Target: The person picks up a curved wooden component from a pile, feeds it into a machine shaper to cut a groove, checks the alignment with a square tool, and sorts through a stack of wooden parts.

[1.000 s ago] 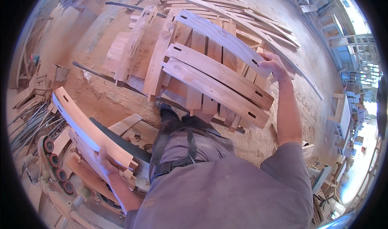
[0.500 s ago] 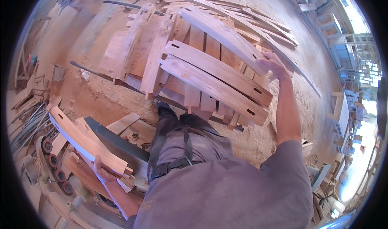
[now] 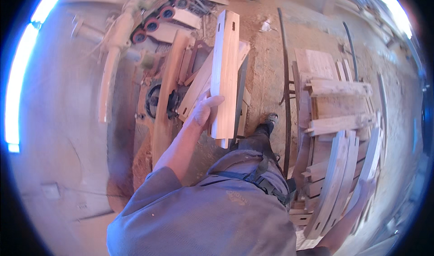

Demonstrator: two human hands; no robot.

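Wooden slotted board (image 3: 225,70) sits upright in the left hand (image 3: 204,111), fingers wrapped round its edge for balance; right hand (image 3: 368,188) grips curved slats (image 3: 337,183).

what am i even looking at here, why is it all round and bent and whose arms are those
This is one picture from a wide fisheye camera worn on a person's head, looking down. That lens bends straight edges near the rim, which gives the round look. The grey shirt and dark trousers at the bottom are the wearer's own body, and both arms are theirs.

The left hand grips a pale wooden piece with small slots cut near its far end, held out over a woodworking machine with more boards lying on it. The right hand reaches to a stack of curved wooden slats at the person's right; the picture is blurred there, so I cannot tell whether the fingers are closed on one. The floor is covered in sawdust, and one shoe shows.
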